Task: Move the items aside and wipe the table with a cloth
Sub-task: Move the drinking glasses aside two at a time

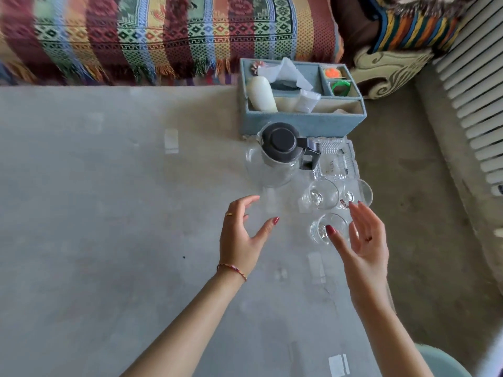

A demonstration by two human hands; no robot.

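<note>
A glass-topped table [109,213] fills the view. At its far right edge stand a blue felt organiser box [299,123], a glass jug with a dark lid [280,156], a clear glass dish [337,161] and three clear glasses: one [322,193] in the middle, one [359,191] at the right, one [326,229] nearest me. My left hand [241,238] hovers open just left of the glasses, holding nothing. My right hand [363,240] is open too, its fingers right beside the nearest glass. No cloth is in view.
A sofa under a striped woven throw [163,36] runs along the table's far side. A patterned cushion [392,69] lies at the upper right, a white ribbed radiator [476,91] on the right. The organiser holds a white bottle [261,95], tissues and small coloured items.
</note>
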